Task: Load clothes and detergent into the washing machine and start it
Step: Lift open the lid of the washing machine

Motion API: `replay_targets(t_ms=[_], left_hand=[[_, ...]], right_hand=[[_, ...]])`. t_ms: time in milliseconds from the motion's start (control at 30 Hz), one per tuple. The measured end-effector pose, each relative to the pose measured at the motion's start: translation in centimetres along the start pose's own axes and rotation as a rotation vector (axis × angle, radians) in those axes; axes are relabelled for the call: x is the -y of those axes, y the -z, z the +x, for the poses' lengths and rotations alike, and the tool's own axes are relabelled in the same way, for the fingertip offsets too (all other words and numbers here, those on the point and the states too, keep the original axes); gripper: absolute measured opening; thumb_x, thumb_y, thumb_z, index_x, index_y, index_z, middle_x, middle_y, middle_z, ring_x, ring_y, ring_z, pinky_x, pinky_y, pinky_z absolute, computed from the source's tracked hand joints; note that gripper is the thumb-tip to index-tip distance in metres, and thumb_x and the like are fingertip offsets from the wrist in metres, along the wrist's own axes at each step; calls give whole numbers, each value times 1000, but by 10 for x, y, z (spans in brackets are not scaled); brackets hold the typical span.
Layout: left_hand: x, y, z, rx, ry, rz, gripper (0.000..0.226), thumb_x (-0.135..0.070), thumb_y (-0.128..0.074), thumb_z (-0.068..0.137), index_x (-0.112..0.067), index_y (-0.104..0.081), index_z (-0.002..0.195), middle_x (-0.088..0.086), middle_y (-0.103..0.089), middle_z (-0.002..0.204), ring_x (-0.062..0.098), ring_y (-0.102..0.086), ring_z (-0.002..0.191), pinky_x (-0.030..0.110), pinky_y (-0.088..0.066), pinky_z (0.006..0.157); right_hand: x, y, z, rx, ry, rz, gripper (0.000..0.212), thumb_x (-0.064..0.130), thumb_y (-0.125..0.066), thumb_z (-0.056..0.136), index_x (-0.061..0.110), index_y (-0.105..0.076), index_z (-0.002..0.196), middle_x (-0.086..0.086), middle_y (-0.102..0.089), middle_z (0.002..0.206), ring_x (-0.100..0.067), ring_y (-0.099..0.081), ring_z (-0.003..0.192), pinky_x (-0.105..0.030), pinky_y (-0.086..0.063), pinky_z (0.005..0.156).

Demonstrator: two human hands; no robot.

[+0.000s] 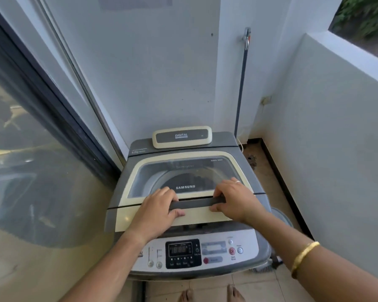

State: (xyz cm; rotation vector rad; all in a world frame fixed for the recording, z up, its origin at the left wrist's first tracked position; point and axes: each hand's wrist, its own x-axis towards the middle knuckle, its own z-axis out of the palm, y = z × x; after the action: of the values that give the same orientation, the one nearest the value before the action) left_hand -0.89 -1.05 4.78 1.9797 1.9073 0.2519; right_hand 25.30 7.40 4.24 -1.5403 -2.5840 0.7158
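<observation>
The washing machine (122, 182) stands in a corner, with a glass door (31, 149) on its left, a low wall (336, 127) on its right, and behind it a wall (151, 73) where a hose (241, 88) runs down from a tap (247, 38) to the machine's right rear corner. On its back ledge lies a flat box (182, 136), before that the lid (183, 155), and nearest the person the control panel (214, 249). The left hand (155, 211) and right hand (234, 199) grip the two ends of the handle (194, 202) at the lid's front edge, and feet (234, 294) stand before the machine.
</observation>
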Motion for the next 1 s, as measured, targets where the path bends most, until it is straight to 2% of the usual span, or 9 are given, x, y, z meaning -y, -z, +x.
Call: replay_targets(t_ms=[200,333,567,767,900,1000], left_hand=[[-10,68,28,-215,-117,29,38,-60,-69,98,-26,-65,114,-14,-62,114,11,-57,110,35,-49,100],[-11,106,59,-307,-166,48,37,-56,-70,101,-23,-63,118,-15,-58,116,8,-52,108,35,-46,103],[-6,144,107,-364,-188,63,37,-55,-70,102,-22,-61,115,-12,-58,112,14,-54,105,39,-49,102],[-1,159,143,-420,-198,89,34,-55,-71,102,-24,-60,111,-10,-60,111,14,-54,105,37,-46,101],[4,160,167,-423,-181,118,32,-56,-71,101,-27,-58,107,-11,-58,109,15,-53,105,38,-46,100],[8,162,183,-414,-173,136,31,-55,-74,99,-29,-58,104,-10,-58,108,17,-54,105,39,-46,99]], right_hand=[[21,77,23,-136,-4,60,29,50,-84,86,33,-66,102,12,-59,105,-15,-50,109,-36,-48,94],[34,119,48,-207,-10,58,29,44,-82,91,27,-69,112,9,-61,110,-16,-49,112,-37,-46,97],[45,155,90,-321,-7,21,30,44,-80,93,24,-71,113,6,-62,111,-19,-47,113,-35,-43,95],[51,169,123,-412,-31,-26,29,42,-81,94,23,-72,114,6,-59,110,-19,-44,113,-34,-42,93],[50,169,141,-461,-38,-18,30,40,-82,92,21,-73,114,7,-57,109,-15,-37,110,-36,-44,94],[49,168,154,-480,-50,-17,28,40,-82,93,21,-74,112,6,-59,111,-17,-41,112,-39,-49,98]])
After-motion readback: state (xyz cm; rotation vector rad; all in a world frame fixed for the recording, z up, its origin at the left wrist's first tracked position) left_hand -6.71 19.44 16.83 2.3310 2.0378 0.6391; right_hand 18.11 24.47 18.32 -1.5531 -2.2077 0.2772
